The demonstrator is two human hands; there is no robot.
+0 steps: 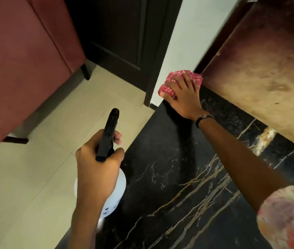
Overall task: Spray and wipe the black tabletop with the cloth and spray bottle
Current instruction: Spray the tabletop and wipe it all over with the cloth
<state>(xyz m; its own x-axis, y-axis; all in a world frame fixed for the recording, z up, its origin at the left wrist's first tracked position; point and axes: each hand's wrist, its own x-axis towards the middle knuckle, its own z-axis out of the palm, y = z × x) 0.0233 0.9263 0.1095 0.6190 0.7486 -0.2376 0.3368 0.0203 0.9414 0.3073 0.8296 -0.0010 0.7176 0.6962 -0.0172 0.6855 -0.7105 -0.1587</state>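
Note:
The black tabletop [169,177] is marble with gold and white veins and fills the lower right. At its far corner lies a red and white patterned cloth [171,81], pressed flat under my right hand [184,97]. My left hand [97,169] grips the neck of a spray bottle [119,184] with a white body and a black trigger head. The bottle hangs upright just off the table's left edge, above the floor, its nozzle pointing away from me.
A dark red sofa [22,65] stands on the cream tiled floor [25,186] at the left. A dark door [124,33] and a white wall corner [184,42] lie ahead. A brownish mottled wall panel [259,72] rises behind the tabletop on the right.

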